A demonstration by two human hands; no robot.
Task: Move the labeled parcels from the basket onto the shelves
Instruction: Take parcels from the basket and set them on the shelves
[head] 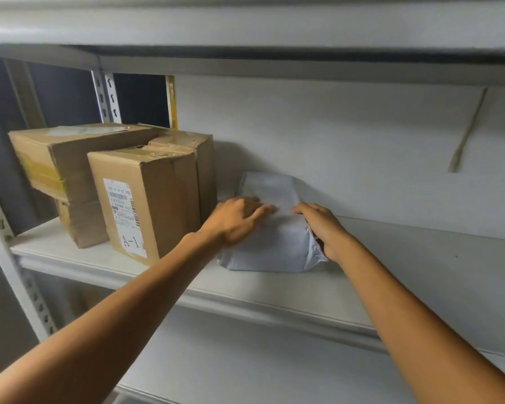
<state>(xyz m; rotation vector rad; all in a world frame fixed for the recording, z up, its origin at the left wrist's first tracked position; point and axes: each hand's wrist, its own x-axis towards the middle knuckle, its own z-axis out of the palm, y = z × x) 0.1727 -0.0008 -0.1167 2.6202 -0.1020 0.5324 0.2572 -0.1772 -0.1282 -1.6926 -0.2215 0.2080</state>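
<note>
Shelf (pixel 420 258), left end: stacked cardboard boxes (pixel 70 158); in front of them, a box marked "A-1" (pixel 158 205) at the front edge. Left hand (pixel 233 221): fingers extended, pressing flat on top of the white parcel (pixel 274 240), which lies mid-shelf near the front edge, just beside that box. Right hand (pixel 324 228): curled over the parcel's right side, grasping it.

One mark you can read: "A-1"
You find it handwritten in large dark characters at the foot of the white label (pixel 124 217) on the front of the nearest box (pixel 169 199). Above it, the label carries barcodes, a row of digits and lines of small print, all too blurred for you to read.
</note>
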